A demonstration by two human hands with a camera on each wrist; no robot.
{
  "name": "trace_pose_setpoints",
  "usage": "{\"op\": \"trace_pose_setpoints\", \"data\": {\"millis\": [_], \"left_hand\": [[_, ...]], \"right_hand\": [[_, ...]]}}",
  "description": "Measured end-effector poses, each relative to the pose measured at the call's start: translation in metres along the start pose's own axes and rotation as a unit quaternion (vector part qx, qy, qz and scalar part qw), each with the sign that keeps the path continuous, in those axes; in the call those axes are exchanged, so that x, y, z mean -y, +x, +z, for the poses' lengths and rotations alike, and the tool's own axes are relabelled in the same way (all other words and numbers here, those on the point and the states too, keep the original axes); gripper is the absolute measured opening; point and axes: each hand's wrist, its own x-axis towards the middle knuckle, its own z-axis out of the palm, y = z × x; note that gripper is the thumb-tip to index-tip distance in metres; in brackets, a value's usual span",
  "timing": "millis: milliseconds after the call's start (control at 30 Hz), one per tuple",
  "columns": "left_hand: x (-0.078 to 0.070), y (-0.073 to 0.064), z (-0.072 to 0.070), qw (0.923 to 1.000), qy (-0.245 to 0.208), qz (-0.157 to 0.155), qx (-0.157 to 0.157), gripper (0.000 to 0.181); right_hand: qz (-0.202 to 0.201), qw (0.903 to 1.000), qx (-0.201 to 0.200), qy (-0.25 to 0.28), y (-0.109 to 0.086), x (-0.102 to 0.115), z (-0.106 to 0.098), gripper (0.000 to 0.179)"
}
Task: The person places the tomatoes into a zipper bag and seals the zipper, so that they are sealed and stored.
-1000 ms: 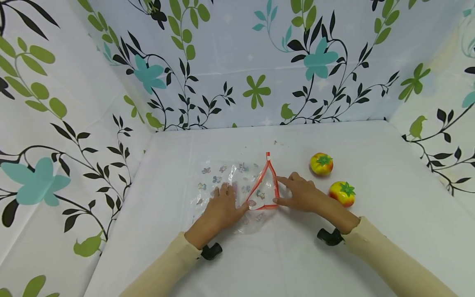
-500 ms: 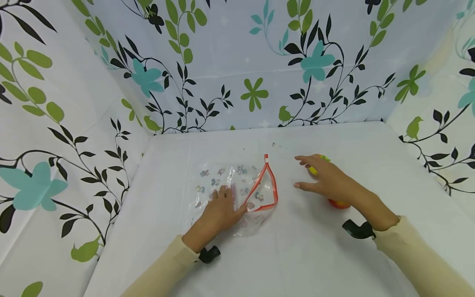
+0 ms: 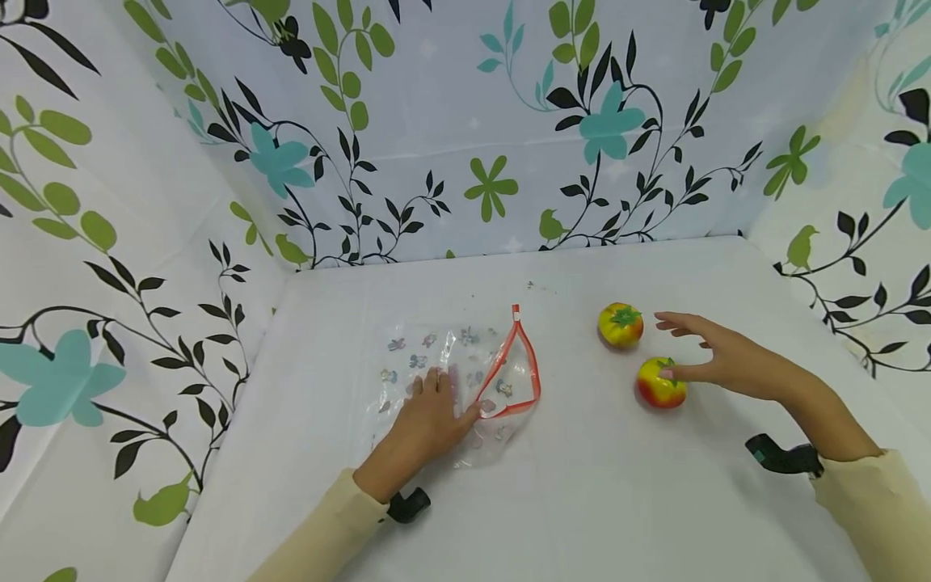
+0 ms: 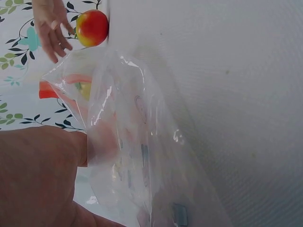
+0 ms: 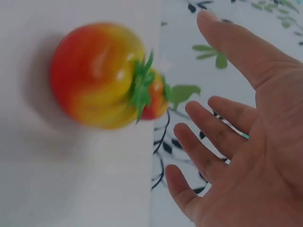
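A clear plastic zip bag (image 3: 465, 356) with small printed figures and a red zip strip (image 3: 536, 380) lies on the table, its mouth spread on the right side. My left hand (image 3: 425, 416) rests flat on it, thumb reaching to the red strip; in the left wrist view the thumb passes behind the clear plastic. Two red-and-yellow toy persimmon-like fruits with green leafy tops lie to the right: a farther fruit (image 3: 621, 325) and a nearer fruit (image 3: 660, 383). My right hand (image 3: 735, 360) hovers at their right side, fingers apart, holding nothing, thumb overlapping the nearer fruit.
A white cloth covers the table (image 3: 582, 493). Patterned curtain (image 3: 407, 121) with leaves and flowers encloses the back and both sides. A dark wrist-camera mount (image 3: 781, 455) sticks out under the right wrist, another mount (image 3: 409, 505) under the left.
My right hand has let go of the bag's red strip and moved right, passing over the fruits to their far right side. The left hand stays on the bag.
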Motion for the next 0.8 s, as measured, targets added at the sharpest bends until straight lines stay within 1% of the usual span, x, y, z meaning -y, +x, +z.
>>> {"op": "trace_pose_setpoints", "data": {"millis": [133, 300, 433, 600, 800], "left_hand": [[0.001, 0.0, 0.002, 1.0, 0.002, 0.0, -0.001, 0.091], [0.001, 0.001, 0.002, 1.0, 0.006, -0.002, -0.005, 0.091], [0.001, 0.001, 0.002, 0.9999, 0.008, -0.004, -0.006, 0.091], [0.002, 0.001, 0.003, 1.0, 0.008, -0.002, 0.001, 0.091], [0.001, 0.0, 0.002, 1.0, -0.002, -0.005, 0.001, 0.089]], "right_hand": [[0.0, 0.9996, 0.016, 0.023, -0.012, -0.025, -0.001, 0.086], [0.002, 0.999, 0.031, 0.032, -0.022, -0.045, 0.001, 0.083], [0.004, 0.9981, 0.043, 0.044, -0.023, -0.053, 0.007, 0.081], [0.009, 0.9978, 0.048, 0.046, -0.024, -0.056, 0.014, 0.078], [0.013, 0.9984, 0.048, 0.028, -0.023, -0.059, 0.019, 0.075]]}}
